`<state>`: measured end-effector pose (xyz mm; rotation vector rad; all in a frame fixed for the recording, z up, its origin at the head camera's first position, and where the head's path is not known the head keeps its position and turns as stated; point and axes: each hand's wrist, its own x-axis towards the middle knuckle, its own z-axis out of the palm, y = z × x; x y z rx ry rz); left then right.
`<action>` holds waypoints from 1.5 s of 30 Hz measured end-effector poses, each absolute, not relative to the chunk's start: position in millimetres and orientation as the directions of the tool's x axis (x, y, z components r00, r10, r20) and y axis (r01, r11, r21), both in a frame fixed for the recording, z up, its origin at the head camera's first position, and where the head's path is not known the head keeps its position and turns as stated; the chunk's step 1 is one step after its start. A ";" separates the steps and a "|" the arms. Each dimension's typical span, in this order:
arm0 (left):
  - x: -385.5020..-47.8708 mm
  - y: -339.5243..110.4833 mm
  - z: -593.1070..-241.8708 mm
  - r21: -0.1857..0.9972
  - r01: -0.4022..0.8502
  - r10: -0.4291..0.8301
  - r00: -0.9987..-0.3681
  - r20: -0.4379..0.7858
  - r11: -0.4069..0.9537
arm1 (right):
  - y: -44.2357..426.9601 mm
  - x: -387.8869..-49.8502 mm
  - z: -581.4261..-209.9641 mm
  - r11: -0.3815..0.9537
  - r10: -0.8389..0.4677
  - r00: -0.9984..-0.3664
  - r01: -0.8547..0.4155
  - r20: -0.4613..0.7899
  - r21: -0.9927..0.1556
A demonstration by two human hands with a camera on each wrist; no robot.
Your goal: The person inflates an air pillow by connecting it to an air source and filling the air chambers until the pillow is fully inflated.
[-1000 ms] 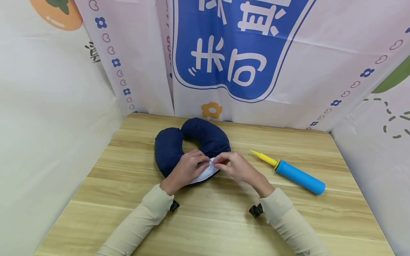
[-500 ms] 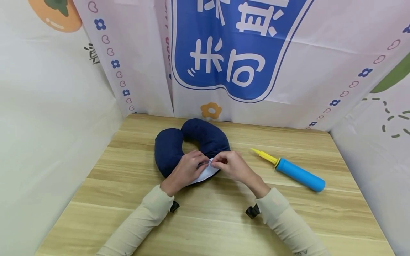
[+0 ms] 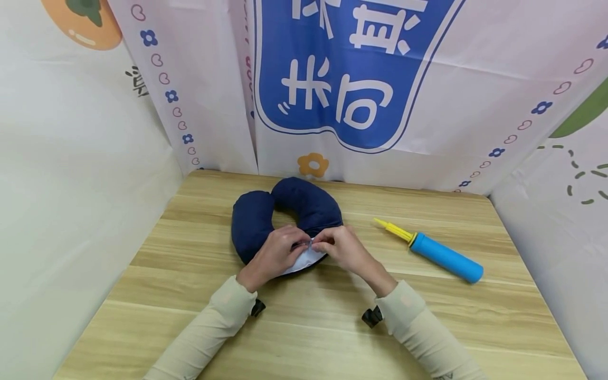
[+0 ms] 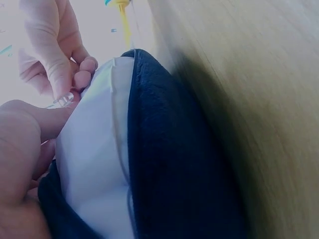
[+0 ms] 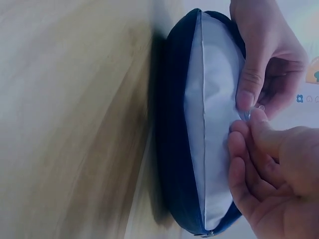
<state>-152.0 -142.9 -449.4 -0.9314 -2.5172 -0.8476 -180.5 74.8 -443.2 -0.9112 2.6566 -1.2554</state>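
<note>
A navy U-shaped neck pillow (image 3: 252,221) lies on the table, its cover parted along the near curve. Through the gap shows a white inflatable liner (image 3: 306,258), which fills much of the left wrist view. On the liner sits a small clear plastic valve (image 4: 65,99). My left hand (image 3: 280,248) pinches the valve from the left, thumb and fingers close against it. From the right, my right hand (image 3: 349,250) pinches the same valve, fingertips almost meeting the left ones. In the right wrist view, the valve (image 5: 245,115) is partly hidden between both hands' fingertips.
A blue hand pump (image 3: 446,257) with a yellow nozzle lies to the right of the pillow, nozzle pointing back left. The wooden table (image 3: 313,338) is bounded by printed cloth walls (image 3: 456,105) at the back and sides.
The right hand and forearm have shifted slightly left, and the pillow has moved a touch to the right. Both hands keep their fingertips at the valve.
</note>
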 end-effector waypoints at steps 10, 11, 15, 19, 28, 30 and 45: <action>-151.8 -141.3 -449.4 0.517 0.624 0.437 -0.781 0.447 0.586 | 73.4 -170.9 -456.6 0.429 -0.532 -0.750 -0.638 0.393 -0.639; -151.5 -141.1 -449.3 0.528 0.617 0.430 -0.786 0.444 0.583 | 73.4 -169.8 -457.5 0.424 -0.527 -0.745 -0.647 0.408 -0.634; -149.8 -140.0 -449.1 0.553 0.593 0.413 -0.805 0.427 0.585 | 72.6 -165.3 -459.8 0.419 -0.505 -0.738 -0.663 0.447 -0.621; -147.7 -137.7 -448.5 0.552 0.572 0.402 -0.820 0.408 0.607 | 70.7 -160.5 -462.0 0.443 -0.481 -0.741 -0.667 0.469 -0.600; -146.8 -133.2 -449.3 0.547 0.558 0.384 -0.829 0.407 0.624 | 64.1 -153.6 -467.9 0.487 -0.396 -0.753 -0.657 0.526 -0.575; -146.5 -133.9 -449.7 0.543 0.556 0.382 -0.830 0.407 0.630 | 62.0 -153.0 -468.0 0.488 -0.385 -0.762 -0.648 0.521 -0.585; -143.1 -147.5 -439.0 0.322 0.658 0.440 -0.719 0.539 0.681 | 70.4 -155.1 -466.6 0.463 -0.388 -0.818 -0.571 0.425 -0.678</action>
